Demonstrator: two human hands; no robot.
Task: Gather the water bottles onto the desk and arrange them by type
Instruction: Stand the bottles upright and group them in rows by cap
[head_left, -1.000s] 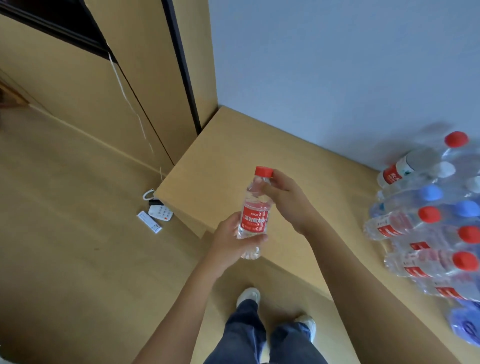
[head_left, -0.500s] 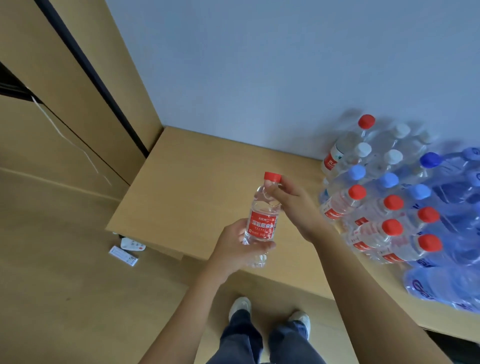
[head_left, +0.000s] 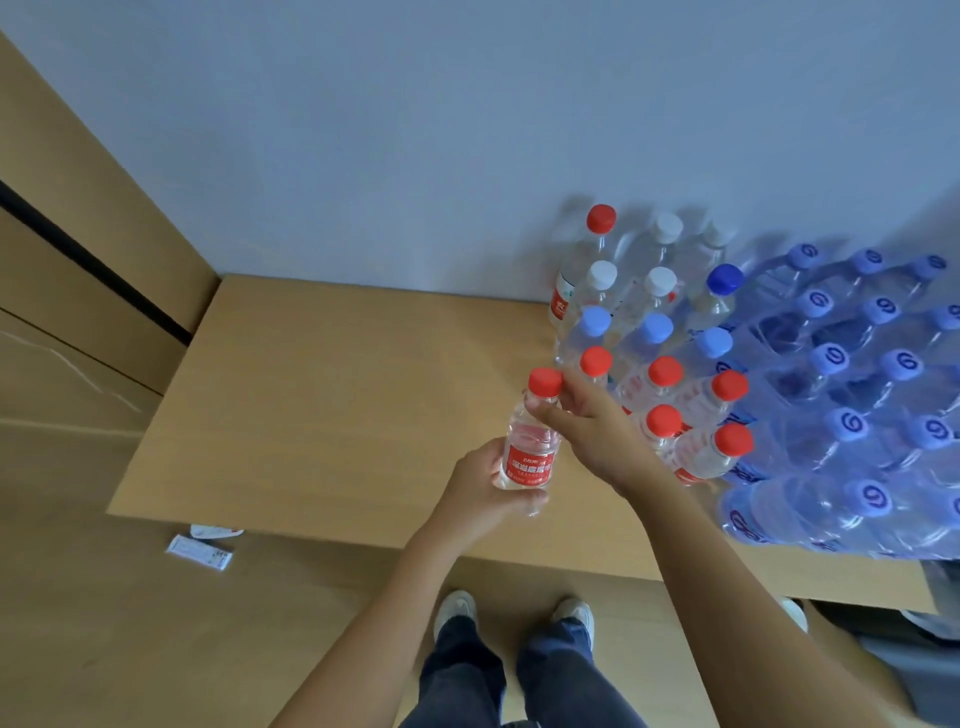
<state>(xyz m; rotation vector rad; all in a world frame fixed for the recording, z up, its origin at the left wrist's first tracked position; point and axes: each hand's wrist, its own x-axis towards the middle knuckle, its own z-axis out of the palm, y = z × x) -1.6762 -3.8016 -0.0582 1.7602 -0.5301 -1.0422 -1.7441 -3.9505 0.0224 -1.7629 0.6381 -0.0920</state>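
My left hand (head_left: 483, 486) grips the base of a small clear plastic bottle with a red cap and red label (head_left: 530, 447), while my right hand (head_left: 587, 431) pinches its neck. I hold it upright over the light wooden desk (head_left: 337, 405), just beside the standing red-capped bottles (head_left: 691, 415).

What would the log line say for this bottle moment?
left hand grips red-cap bottle | right hand pinches neck | above desk

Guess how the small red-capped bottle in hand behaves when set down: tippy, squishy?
The held bottle looks thin clear plastic, so probably gives under a firm grip. Tall and narrow: likely tips if nudged. Round body would probably roll on the desk if it falls.
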